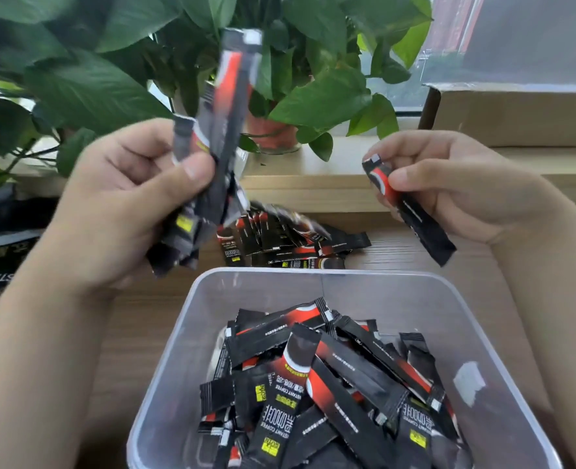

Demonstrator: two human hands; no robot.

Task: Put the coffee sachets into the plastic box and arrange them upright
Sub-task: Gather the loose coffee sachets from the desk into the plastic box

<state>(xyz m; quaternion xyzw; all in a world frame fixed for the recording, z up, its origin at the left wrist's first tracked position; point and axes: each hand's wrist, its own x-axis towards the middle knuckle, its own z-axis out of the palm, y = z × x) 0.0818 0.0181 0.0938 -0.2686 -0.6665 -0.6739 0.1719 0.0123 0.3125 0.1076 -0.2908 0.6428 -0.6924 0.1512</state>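
Black and red coffee sachets lie in a jumble inside the clear plastic box, flat and crossed over each other. Your left hand has its fingers and thumb curled tight round a bunch of sachets, held up above the table. Your right hand pinches one sachet between thumb and fingers. More sachets sit in a pile on the table just behind the box. Green plants stand at the back.
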